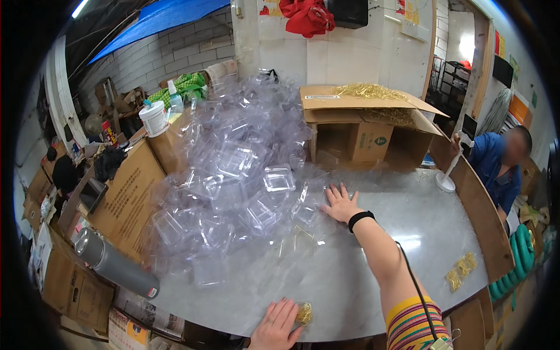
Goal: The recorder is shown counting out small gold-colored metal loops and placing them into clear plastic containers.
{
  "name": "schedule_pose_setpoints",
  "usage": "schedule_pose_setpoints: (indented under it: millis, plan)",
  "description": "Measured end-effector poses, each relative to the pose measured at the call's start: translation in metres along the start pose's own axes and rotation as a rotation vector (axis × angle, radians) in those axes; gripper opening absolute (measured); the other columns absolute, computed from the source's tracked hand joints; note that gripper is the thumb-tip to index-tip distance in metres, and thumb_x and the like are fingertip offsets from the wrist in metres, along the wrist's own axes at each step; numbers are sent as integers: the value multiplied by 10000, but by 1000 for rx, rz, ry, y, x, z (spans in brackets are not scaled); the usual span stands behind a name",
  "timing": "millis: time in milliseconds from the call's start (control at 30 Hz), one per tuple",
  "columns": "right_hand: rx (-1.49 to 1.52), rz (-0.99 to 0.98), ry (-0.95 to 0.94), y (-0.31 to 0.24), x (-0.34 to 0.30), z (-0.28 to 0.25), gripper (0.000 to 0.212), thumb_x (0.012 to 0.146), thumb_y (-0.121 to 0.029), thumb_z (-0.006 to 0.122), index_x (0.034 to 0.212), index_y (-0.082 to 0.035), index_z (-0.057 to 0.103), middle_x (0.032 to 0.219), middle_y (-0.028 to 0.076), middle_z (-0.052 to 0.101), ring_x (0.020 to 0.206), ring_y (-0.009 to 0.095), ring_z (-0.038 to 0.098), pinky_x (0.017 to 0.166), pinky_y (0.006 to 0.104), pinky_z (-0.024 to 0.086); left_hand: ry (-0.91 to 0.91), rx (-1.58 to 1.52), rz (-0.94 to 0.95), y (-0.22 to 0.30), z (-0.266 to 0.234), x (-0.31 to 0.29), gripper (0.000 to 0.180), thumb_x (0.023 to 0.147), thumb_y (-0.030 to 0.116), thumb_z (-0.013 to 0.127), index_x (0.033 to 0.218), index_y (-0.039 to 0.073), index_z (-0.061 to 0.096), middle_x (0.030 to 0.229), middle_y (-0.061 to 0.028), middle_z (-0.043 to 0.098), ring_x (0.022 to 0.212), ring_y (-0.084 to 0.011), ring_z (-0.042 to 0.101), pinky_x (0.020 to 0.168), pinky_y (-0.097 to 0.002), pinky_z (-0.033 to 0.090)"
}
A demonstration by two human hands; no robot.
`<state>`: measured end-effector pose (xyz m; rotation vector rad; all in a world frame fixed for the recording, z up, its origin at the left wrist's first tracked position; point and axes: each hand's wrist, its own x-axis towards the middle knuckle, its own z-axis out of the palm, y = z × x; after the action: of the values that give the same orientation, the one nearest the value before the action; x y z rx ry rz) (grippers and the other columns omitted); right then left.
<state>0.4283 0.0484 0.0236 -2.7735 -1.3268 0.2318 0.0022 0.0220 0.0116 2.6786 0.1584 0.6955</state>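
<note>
My left hand (277, 324) lies at the near edge of the table (344, 268), fingers stretched out flat. Beside its thumb and index finger sits a small bundle of gold shredded filler (304, 313); whether a clear box encloses it I cannot make out. Farther forward, my right hand (342, 204) is spread open, palm down, at the right border of a big heap of clear plastic boxes (233, 192). Nothing shows in its grasp. Two more gold bundles (461, 270) rest near the table's right side.
A cardboard box (373, 143) topped with loose gold filler (373, 91) stands at the back. Left are a grey flask (116, 265) and a white tub (154, 119). A white stand (445, 182) is at right, by a cardboard barrier (475, 210); beyond it is another person (496, 157).
</note>
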Motion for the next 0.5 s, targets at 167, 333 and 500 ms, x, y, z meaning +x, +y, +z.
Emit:
schedule_pose_setpoints:
  millis: [167,333,500]
  plan:
    - [-16,-168,15,6,-58,5,671,1046,-538,302,1589,-146,254,1670,94,190,1540,354,132,1168,695,120,-54,51,-6,0,-8,5,605,847,240,740,1348,-30,535,1405,-207,522,1322,-394,492,1116,-533,387]
    - [120,-344,163,33,-144,23,520,1052,-340,402,1523,-120,388,1605,145,318,1497,371,255,1214,540,198,-42,9,7,-2,-4,5,622,832,221,744,1358,-30,526,1404,-209,521,1328,-393,489,1117,-526,389]
    - [369,-466,187,32,-217,20,387,958,-96,584,1332,-10,532,1446,166,489,1381,385,426,1137,429,401,-28,10,17,-4,-4,2,627,843,202,731,1372,-49,507,1409,-223,512,1336,-399,479,1133,-529,372]
